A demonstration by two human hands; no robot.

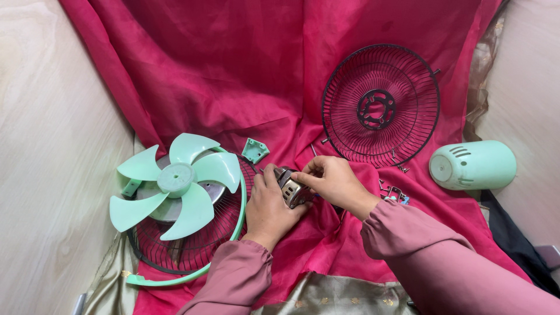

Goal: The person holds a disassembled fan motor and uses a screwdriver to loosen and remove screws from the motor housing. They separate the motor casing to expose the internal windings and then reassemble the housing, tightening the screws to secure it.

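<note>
My left hand (268, 207) cups a small metal fan motor (290, 188) from below, resting on the red cloth (233, 76). Fingertips of my right hand (332, 181) pinch the top of the same motor. Both sleeves are dusty pink. Just left of my hands lies a mint-green fan blade (175, 182) on top of a black wire guard (181, 248) with a mint-green rim ring.
A second black wire guard (379, 105) lies at the back right. A mint-green motor cover (473, 165) rests on its side at the right. A small green bracket (255, 150) and loose screws (394, 191) lie near my hands. Pale wood panels flank the cloth.
</note>
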